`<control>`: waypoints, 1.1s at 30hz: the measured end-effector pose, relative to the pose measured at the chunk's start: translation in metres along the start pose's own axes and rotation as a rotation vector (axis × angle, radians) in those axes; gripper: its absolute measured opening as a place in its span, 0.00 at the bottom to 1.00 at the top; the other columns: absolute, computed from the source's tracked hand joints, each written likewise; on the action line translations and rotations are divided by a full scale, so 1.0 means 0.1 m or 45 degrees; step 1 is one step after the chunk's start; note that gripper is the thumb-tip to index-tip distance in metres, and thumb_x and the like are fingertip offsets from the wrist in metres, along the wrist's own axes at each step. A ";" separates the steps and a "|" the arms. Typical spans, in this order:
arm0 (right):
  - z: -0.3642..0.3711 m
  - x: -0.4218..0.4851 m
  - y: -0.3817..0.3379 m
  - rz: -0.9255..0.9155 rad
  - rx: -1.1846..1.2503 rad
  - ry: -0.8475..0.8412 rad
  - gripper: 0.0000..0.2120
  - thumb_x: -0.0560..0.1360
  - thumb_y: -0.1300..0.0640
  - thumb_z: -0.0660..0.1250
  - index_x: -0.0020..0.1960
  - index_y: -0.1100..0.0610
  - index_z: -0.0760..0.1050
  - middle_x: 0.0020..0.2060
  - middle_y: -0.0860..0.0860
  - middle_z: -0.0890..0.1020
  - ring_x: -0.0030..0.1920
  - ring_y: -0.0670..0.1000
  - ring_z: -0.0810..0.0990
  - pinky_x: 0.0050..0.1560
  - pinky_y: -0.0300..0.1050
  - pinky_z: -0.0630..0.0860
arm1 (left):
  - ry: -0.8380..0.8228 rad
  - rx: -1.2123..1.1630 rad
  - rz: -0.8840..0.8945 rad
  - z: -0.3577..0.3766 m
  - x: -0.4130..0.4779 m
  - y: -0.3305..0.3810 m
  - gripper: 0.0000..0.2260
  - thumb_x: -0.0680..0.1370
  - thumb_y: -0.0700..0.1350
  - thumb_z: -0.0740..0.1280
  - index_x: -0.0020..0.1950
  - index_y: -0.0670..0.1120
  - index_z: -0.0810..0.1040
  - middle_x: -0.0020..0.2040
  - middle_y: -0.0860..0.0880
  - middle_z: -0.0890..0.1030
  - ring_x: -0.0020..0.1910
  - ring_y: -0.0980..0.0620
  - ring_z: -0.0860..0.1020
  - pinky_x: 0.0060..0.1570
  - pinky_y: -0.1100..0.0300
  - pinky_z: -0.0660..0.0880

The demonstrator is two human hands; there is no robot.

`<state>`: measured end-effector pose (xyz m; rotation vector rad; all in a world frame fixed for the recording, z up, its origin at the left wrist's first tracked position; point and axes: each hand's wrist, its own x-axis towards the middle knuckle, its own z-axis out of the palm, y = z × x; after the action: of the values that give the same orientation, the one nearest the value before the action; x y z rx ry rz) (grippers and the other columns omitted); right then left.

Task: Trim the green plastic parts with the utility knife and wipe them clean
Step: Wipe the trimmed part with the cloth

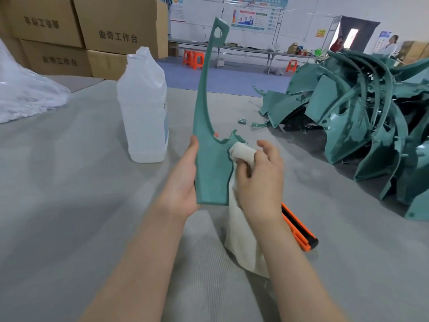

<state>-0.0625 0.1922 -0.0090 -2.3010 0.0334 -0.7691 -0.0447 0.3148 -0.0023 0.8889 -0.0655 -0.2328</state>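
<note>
green plastic part point(211, 173) is held upright at centre view, above the near side of the grey bench point(69, 194). its wide flat base is low, and a thin curved arm rises to a teardrop hole at the top. there is a small orange mark by the notch on its inner edge.

left hand point(183, 182) grip: wrapped round the base's left edge, thumb along that edge, fingers behind the part and out of sight.

right hand point(260, 180) grip: curled on a white cloth point(239, 228). the cloth is bunched over the fingertips and pressed on the part's right edge just below the notch. the rest of it hangs down to the bench.

utility knife point(299, 231), orange and black, lies on the bench just right of the right wrist, its far end hidden behind the hand. neither hand touches it. can't tell if the blade is out.

translucent white bottle point(144, 108), neck open, stands on the bench left of the part, not touching it.

pile of green parts point(359, 117) is heaped on the bench, far right. a small green offcut point(242, 121) lies between the pile and the held part.

cardboard boxes point(92, 31) are stacked far left. a clear plastic bag point(23, 96) sits at the left edge.
</note>
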 end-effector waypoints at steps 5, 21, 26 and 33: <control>0.24 -0.33 -0.34 -0.395 0.186 -0.388 0.26 0.83 0.54 0.55 0.77 0.63 0.54 0.78 0.56 0.55 0.78 0.51 0.52 0.74 0.33 0.42 | 0.025 -0.141 0.049 -0.06 -0.04 0.07 0.22 0.79 0.62 0.55 0.50 0.47 0.80 0.46 0.50 0.83 0.45 0.52 0.82 0.47 0.60 0.79; 0.42 -0.48 -0.26 -0.429 0.049 -0.523 0.07 0.73 0.70 0.64 0.49 0.66 0.78 0.44 0.63 0.82 0.45 0.59 0.81 0.43 0.44 0.73 | -0.146 0.458 0.068 0.32 -0.17 0.04 0.24 0.74 0.63 0.62 0.67 0.53 0.71 0.70 0.56 0.70 0.68 0.59 0.68 0.67 0.59 0.63; 0.48 -0.44 -0.18 -0.381 -0.141 -0.997 0.11 0.79 0.66 0.56 0.52 0.66 0.76 0.53 0.62 0.80 0.53 0.61 0.77 0.54 0.52 0.71 | 0.191 0.864 0.167 0.17 -0.11 -0.03 0.05 0.80 0.52 0.62 0.46 0.58 0.75 0.46 0.68 0.74 0.46 0.73 0.71 0.56 0.63 0.65; 0.24 -0.23 -0.21 0.223 0.409 -0.622 0.16 0.79 0.63 0.54 0.39 0.47 0.70 0.42 0.54 0.79 0.43 0.53 0.73 0.45 0.45 0.69 | 0.531 0.982 0.611 0.21 -0.08 0.04 0.07 0.79 0.47 0.62 0.56 0.52 0.75 0.56 0.55 0.77 0.56 0.60 0.74 0.53 0.68 0.67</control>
<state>-0.0730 0.2281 -0.0216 -2.0822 -0.1022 -0.0999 -0.0548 0.3027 0.0143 1.6357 0.0256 0.4637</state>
